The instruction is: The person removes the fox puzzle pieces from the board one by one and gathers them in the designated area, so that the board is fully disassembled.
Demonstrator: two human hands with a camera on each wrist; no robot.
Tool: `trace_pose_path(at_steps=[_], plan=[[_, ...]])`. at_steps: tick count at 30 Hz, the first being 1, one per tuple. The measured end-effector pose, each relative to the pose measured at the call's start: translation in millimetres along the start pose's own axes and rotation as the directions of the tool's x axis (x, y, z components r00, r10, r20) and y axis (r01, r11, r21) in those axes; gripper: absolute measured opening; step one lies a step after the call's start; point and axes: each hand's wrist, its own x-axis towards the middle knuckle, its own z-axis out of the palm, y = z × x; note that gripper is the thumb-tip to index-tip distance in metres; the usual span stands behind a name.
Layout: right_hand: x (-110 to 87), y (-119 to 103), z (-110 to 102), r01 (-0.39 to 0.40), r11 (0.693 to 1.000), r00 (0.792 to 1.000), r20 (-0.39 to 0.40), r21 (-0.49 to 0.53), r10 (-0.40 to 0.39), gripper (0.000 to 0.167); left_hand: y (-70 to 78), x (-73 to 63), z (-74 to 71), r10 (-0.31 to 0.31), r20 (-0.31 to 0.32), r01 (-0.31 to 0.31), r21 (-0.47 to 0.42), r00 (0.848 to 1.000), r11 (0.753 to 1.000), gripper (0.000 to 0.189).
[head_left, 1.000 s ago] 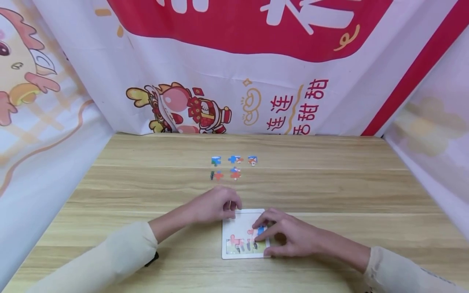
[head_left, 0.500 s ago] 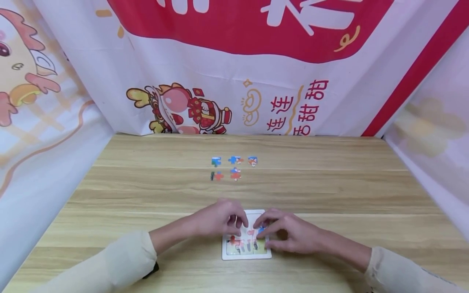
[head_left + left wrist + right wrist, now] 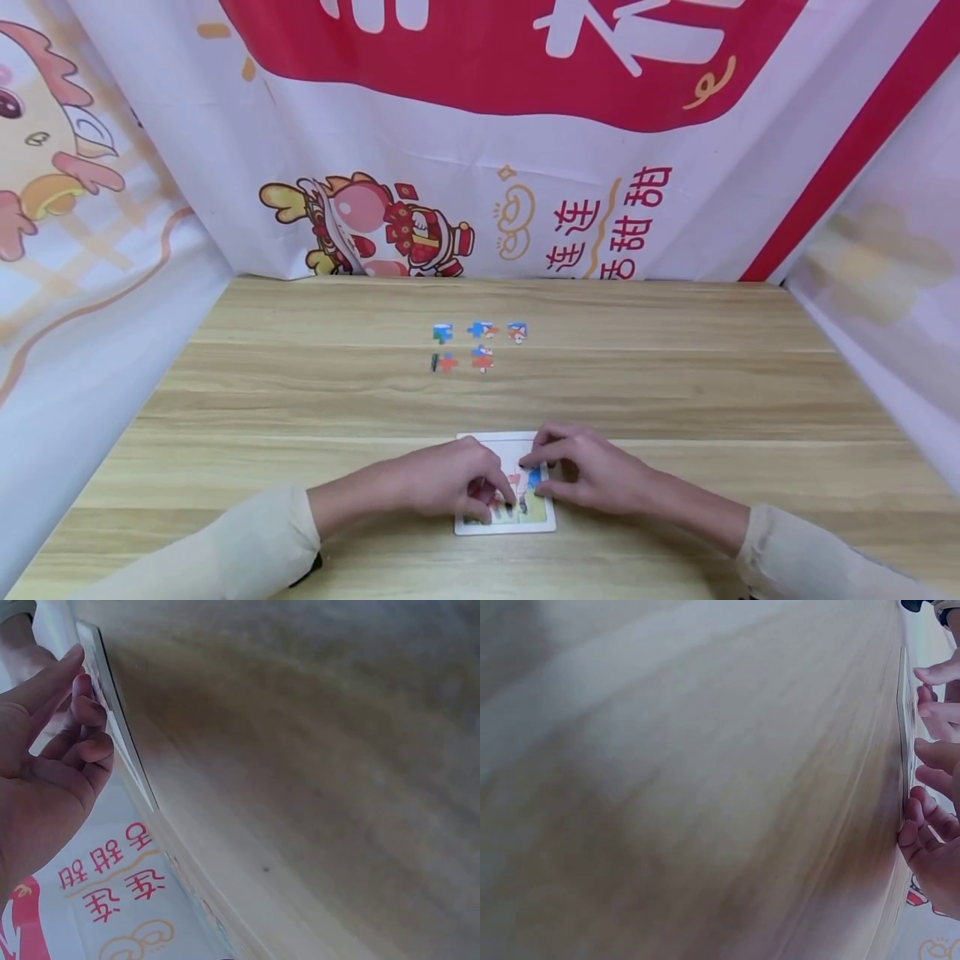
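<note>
A puzzle board (image 3: 504, 530) with a white border lies near the table's front, its lower part filled with joined pieces (image 3: 528, 510) in red, blue and yellow-green. My left hand (image 3: 457, 477) is over the board's left half, index fingertip down at the lower pieces and thumb beside it, hiding part of the picture. In the left wrist view that hand (image 3: 52, 750) has its index finger stretched out and the other fingers bent. On the right border rests my right hand (image 3: 592, 468), fingers loosely bent around the blue piece (image 3: 534, 477). Nothing shows pinched in either hand.
Several loose puzzle pieces lie in two rows farther back, among them a fox-face piece (image 3: 517, 332) and a red-and-black piece (image 3: 445, 362). The wooden table (image 3: 675, 375) meets a printed cloth (image 3: 480, 192) at the back, with cloth walls on both sides.
My left hand has come from the board's top left corner down over its lower left pieces. The right hand has stayed at the right border, its thumb shifting slightly upward.
</note>
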Motion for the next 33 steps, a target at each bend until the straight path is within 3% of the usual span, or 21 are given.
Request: trace_pose_path(at_steps=[4,16,33], plan=[[2.5,-1.4,1.1,0.002,1.000,1.000,0.006,-0.016,-0.002,0.027,2.0,0.6,1.8,-0.002,0.041,0.002,0.007,0.999,1.000,0.029],[5.1,-2.8,1.5,-0.034,0.999,0.999,0.027,-0.015,0.035,0.029,4.0,0.3,0.5,-0.005,0.072,0.000,0.064,0.997,0.998,0.031],[7.4,-2.2,2.3,-0.065,0.998,0.998,0.022,0.026,0.064,0.024,0.4,0.1,-0.9,0.025,0.114,-0.031,0.059,0.993,0.998,0.036]])
